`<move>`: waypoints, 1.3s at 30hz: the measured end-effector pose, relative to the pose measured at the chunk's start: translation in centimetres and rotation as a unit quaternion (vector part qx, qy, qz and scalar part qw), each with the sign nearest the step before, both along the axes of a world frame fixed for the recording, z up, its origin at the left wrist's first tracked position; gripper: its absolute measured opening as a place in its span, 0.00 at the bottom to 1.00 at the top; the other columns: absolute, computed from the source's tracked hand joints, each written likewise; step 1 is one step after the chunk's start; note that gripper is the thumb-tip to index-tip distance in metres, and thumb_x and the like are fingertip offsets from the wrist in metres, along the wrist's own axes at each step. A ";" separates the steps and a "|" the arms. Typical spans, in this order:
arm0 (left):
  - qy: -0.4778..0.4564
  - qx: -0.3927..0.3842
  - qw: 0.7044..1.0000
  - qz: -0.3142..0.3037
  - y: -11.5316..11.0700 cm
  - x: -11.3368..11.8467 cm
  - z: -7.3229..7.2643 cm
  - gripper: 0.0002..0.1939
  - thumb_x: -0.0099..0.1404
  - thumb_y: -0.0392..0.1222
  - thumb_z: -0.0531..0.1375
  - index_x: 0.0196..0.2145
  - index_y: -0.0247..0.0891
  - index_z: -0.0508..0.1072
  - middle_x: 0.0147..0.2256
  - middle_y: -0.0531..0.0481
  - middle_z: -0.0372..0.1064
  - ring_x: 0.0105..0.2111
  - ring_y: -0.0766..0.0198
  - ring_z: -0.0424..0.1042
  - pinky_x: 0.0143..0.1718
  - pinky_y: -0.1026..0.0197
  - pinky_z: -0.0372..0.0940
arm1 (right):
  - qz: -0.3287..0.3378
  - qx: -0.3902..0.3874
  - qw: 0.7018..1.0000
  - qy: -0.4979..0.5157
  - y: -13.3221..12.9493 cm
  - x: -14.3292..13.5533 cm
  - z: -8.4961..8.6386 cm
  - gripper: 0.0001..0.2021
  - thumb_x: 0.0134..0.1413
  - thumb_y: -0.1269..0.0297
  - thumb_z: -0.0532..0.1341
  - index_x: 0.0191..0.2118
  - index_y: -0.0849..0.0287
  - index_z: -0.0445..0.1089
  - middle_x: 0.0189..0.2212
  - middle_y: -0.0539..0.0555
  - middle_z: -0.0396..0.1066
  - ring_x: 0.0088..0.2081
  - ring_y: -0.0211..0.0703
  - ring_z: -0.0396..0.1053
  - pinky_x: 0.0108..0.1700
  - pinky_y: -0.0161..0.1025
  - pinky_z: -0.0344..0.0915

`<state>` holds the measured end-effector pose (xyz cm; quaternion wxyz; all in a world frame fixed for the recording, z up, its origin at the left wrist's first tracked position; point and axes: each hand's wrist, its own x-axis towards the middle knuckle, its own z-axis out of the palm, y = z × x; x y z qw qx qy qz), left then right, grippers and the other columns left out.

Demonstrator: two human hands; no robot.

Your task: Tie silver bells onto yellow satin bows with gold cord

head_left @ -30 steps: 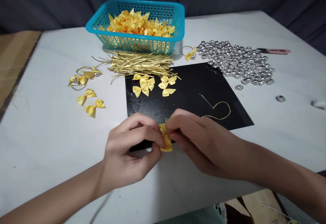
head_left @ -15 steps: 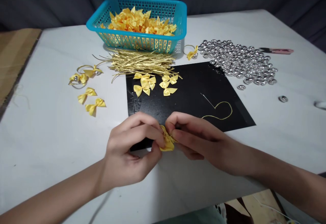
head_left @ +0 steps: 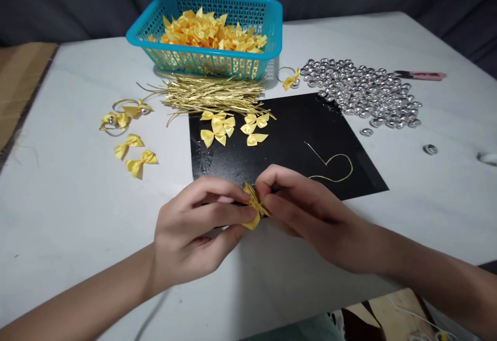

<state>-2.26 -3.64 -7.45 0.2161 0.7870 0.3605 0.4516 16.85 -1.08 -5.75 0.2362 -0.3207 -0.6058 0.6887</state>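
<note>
Yellow bows in a blue basket, far on the table. Pinching another bow in near-closed left fingers and, apparently, right fingers.

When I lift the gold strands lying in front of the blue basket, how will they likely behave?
The gold strands probably flex yet keep some shape, since many lie nearly straight and some ends curve. They may tangle or scatter, because they cross with no tie showing. Each is probably light, being thin.

Bow at front of mat, basket behind cords
</note>
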 end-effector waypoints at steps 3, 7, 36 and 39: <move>-0.004 -0.005 1.000 0.011 0.0 0.0 0.1 0.13 0.55 0.24 0.62 0.32 0.42 0.73 0.35 0.50 0.71 0.29 0.67 0.74 0.29 0.66 0.73 | -0.009 -0.008 1.000 -0.006 0.1 0.3 -0.1 0.10 0.66 0.61 0.49 0.35 0.61 0.55 0.21 0.43 0.48 0.20 0.26 0.45 0.18 0.26 0.45; -0.015 -0.014 0.999 0.031 -0.1 0.2 0.1 0.12 0.54 0.25 0.62 0.30 0.41 0.72 0.33 0.50 0.72 0.29 0.67 0.74 0.30 0.65 0.73 | -0.034 0.106 0.993 -0.049 0.1 0.6 -0.4 0.09 0.66 0.63 0.48 0.34 0.61 0.56 0.21 0.45 0.49 0.20 0.27 0.46 0.18 0.27 0.46; -0.238 -0.374 0.896 -0.028 0.0 0.3 0.0 0.05 0.58 0.32 0.63 0.30 0.40 0.76 0.22 0.52 0.75 0.20 0.66 0.75 0.20 0.70 0.70 | -0.064 0.509 0.852 -0.104 0.5 1.2 -0.3 0.06 0.56 0.74 0.60 0.39 0.61 0.71 0.35 0.53 0.69 0.35 0.32 0.69 0.28 0.27 0.63; -0.261 -0.398 0.879 -0.034 -0.1 0.2 -0.3 0.05 0.61 0.42 0.64 0.31 0.39 0.77 0.22 0.49 0.75 0.20 0.65 0.74 0.19 0.69 0.69 | -0.058 0.555 0.821 -0.123 0.5 1.2 -0.1 0.03 0.56 0.70 0.62 0.38 0.61 0.71 0.33 0.52 0.70 0.31 0.29 0.68 0.28 0.28 0.63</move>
